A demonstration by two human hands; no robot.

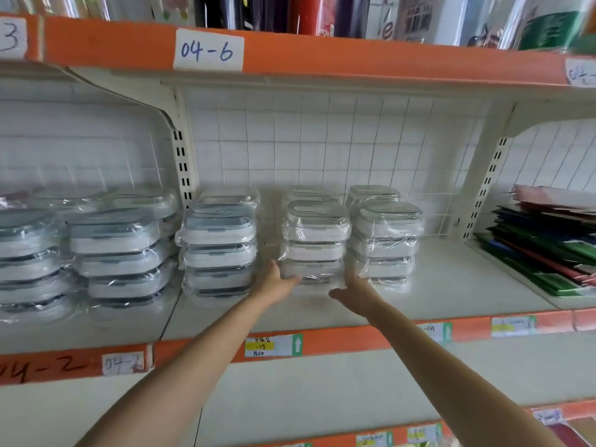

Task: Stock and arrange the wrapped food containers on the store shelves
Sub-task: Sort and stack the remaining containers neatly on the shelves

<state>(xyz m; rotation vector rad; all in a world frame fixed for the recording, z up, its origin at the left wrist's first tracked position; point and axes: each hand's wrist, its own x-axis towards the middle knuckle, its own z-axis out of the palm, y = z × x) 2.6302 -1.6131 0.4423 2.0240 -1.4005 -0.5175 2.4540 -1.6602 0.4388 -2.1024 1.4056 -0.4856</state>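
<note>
On the middle shelf (451,285) stand several stacks of plastic-wrapped food containers with grey-blue lids. The middle stack (314,240) is three or so high. My left hand (278,282) lies against its lower left corner, fingers straight along the side and thumb across the front. My right hand (354,293) lies flat against its lower right corner in the same way. The stack rests on the shelf between both hands. A second stack (385,240) stands close on its right, and another (219,250) on its left. More stacks stand behind these.
Further wrapped containers (113,246) fill the shelf bay on the left. A pile of coloured flat packs (541,250) lies in the right bay. An orange shelf edge (354,56) labelled 04-6 runs overhead. Bare shelf lies right of the stacks.
</note>
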